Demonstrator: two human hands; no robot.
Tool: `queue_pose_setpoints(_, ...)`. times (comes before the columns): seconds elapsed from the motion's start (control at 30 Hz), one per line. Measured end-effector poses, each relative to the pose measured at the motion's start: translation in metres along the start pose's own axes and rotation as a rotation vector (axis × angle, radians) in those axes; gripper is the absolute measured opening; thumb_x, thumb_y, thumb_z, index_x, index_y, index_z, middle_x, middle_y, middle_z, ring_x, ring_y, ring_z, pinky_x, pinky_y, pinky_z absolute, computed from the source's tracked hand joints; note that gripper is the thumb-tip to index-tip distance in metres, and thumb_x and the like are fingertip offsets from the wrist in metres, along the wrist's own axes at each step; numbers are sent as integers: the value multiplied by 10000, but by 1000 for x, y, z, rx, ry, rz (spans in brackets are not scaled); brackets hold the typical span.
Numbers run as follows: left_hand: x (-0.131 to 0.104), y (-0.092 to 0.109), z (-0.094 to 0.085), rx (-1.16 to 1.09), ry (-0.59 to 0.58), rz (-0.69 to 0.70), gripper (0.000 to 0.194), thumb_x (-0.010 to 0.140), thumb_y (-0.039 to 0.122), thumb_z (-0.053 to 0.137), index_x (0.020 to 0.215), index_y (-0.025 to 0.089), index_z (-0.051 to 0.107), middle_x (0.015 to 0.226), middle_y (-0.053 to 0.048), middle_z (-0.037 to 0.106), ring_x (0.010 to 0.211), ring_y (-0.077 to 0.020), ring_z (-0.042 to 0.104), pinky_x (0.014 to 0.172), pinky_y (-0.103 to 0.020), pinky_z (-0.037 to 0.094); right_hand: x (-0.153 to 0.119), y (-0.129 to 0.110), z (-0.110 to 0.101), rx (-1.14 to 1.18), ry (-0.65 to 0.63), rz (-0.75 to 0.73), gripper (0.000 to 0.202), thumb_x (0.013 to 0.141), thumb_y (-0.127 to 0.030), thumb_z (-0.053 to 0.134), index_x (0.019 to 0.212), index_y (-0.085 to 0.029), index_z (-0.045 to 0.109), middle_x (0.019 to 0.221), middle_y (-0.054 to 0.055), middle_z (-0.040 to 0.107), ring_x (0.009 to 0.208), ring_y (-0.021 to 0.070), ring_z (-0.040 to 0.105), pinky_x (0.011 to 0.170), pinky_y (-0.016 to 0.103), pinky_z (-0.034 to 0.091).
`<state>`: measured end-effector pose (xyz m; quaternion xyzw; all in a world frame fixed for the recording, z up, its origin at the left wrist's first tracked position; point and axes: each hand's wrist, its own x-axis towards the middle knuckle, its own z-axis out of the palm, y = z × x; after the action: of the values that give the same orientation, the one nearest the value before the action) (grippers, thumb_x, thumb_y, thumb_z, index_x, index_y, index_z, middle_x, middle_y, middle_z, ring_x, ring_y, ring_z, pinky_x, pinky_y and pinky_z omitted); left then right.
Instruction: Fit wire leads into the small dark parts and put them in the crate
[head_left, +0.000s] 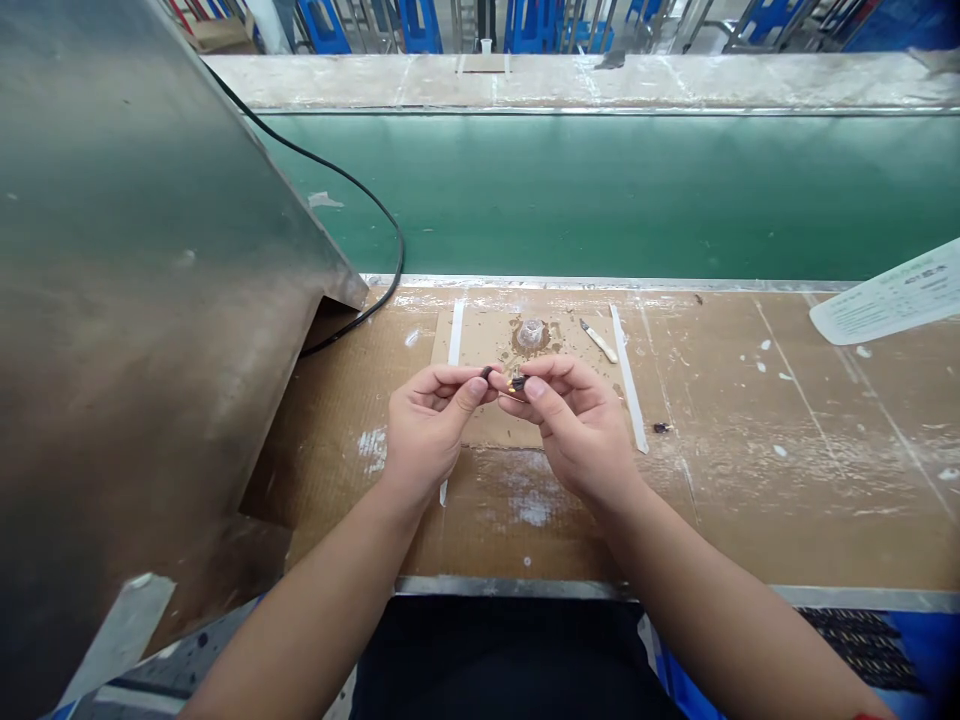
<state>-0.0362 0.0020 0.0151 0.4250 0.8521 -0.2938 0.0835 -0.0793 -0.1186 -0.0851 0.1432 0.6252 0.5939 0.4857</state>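
My left hand [431, 420] pinches a small dark piece [486, 373] between thumb and fingers. Close beside it, my right hand [581, 420] grips a small black part [518, 383] with yellowish bits at its edge. The fingertips of both hands nearly meet over a cardboard sheet [487, 430] taped to the bench. Just beyond them sits a small clear, lumpy object [532, 334] on a brown stained patch. A knife with a pale handle [600, 342] lies to its right. Another small dark part [661, 428] rests right of the white tape strip.
A large metal housing [150, 280] rises at the left, with a black cable [360, 185] looping from it. A green conveyor belt [600, 190] runs across behind the bench. A white printed plastic piece [892, 295] juts in from the right.
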Motion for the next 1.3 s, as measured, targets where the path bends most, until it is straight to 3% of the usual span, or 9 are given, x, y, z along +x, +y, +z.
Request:
queue_pose_setpoints(0.1,2,3,4,-126,-5,-70,60,886,260,803,939,236,818,975,-77,748,849,-114,731,836,-214,626,0,-1,2,-11,4,-34,86,1087,-153,728,1171,-168,730,1120,111,682,1151,267,675,963,330,639)
queue_pose_setpoints(0.2,1,4,4,-91,0,-40,61,869,280,820,929,270,831,957,-67,750,833,-114,732,806,-197,621,0,-1,4,-28,-27,-66,99,1090,-131,713,1164,-188,745,1110,82,686,1106,226,688,966,305,637)
queue_pose_setpoints(0.37,-1,2,2,75,21,14,146,863,240,827,995,302,830,1061,-61,750,971,-144,741,941,-254,618,0,-3,6,-73,-42,-56,97,1098,-142,703,1149,-209,751,1141,78,690,1078,197,687,982,298,625)
queue_pose_setpoints(0.6,2,12,4,-223,-58,-129,27,867,267,821,879,244,827,969,-41,754,840,-71,719,837,-136,589,-4,-11,8,-316,4,-183,240,1054,-73,714,1247,-209,754,1163,52,704,1058,170,699,943,231,618)
queue_pose_setpoints(0.7,2,13,3,-267,-50,-137,55,851,278,835,875,230,824,965,-21,753,838,-61,703,843,-135,580,-6,-9,9,-466,10,-245,265,1040,-66,726,1254,-220,762,1174,35,703,1057,175,696,944,267,618)
queue_pose_setpoints(1.07,-2,13,2,-239,-99,-81,56,899,233,786,928,258,826,1030,-11,755,928,-65,717,949,-175,589,-8,-6,9,-481,-16,-282,258,1030,-44,726,1222,-208,777,1167,36,706,1059,192,687,928,341,591)
queue_pose_setpoints(1.3,-2,14,3,-197,-91,-64,62,895,218,787,906,265,825,1035,-12,754,960,-76,723,933,-169,591,-6,-4,9,-506,10,-252,239,1030,-74,732,1214,-217,781,1159,32,709,1046,206,692,917,364,597)
